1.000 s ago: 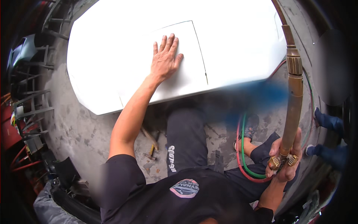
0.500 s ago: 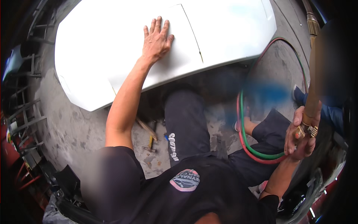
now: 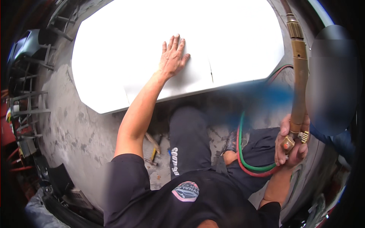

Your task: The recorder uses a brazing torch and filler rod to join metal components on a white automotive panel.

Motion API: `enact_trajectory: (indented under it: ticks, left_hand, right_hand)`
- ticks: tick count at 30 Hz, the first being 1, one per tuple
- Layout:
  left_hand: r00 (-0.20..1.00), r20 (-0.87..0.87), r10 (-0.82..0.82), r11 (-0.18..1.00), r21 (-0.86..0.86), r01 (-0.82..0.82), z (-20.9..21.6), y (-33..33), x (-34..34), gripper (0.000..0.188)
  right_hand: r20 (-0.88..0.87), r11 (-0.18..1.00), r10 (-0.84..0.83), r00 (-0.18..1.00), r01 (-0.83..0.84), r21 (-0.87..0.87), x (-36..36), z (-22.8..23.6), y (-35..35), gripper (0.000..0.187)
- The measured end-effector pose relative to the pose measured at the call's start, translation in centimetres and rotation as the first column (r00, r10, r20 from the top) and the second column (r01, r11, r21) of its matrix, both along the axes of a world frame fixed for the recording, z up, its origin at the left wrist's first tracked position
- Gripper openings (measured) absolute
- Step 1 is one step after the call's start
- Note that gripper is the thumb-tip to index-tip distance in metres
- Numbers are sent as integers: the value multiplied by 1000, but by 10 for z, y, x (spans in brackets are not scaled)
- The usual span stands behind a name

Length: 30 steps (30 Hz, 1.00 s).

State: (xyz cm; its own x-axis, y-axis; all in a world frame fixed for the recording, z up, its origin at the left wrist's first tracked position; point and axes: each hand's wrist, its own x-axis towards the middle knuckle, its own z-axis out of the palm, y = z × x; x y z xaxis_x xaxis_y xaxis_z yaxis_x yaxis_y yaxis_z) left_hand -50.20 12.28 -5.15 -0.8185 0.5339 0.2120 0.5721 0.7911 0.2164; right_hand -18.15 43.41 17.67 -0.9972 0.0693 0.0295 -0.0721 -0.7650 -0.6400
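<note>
My left hand (image 3: 173,59) lies flat, fingers stretched, on a white car hood (image 3: 114,49) in front of me. A thin dark line (image 3: 211,72) runs on the hood to the right of that hand. At the right, my right hand (image 3: 297,155) is wrapped round the lower end of a brass gas torch (image 3: 299,83), beside its valve knobs (image 3: 288,143). The torch stands nearly upright in the picture, its tip running off the top edge. A green hose (image 3: 255,167) and a red hose (image 3: 253,173) loop below it across my leg.
Between my legs and the left arm, a hammer (image 3: 153,155) and a wooden handle (image 3: 153,142) lie on the concrete floor (image 3: 72,140). Dark metal stands (image 3: 32,110) line the left side. Close by on the right is another person, mostly blurred, in blue clothing (image 3: 334,140).
My right hand has brought the torch leftward, nearer the hood. My left hand stays flat on about the same part of the hood, while the whole view has shifted.
</note>
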Motion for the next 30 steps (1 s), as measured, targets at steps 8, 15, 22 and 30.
enact_trajectory:
  ticks: [8, 15, 22, 30]
  left_hand:
    - [969, 96, 230, 955, -216, -205, 25, 12, 9, 69]
    - [917, 296, 267, 946, -262, -191, 24, 12, 1, 76]
    - [908, 269, 321, 932, -262, -251, 3, -3, -9, 91]
    - [861, 436, 260, 962, -189, -195, 8, 0, -27, 106]
  right_hand:
    - [-71, 936, 281, 957, -290, -202, -82, -60, 25, 108]
    - [-86, 890, 338, 937, -348, -294, -128, -83, 54, 108]
    - [-80, 879, 339, 937, -346, -327, -141, -104, 82, 104]
    - [-39, 914, 330, 943, -329, -239, -150, -111, 79, 96]
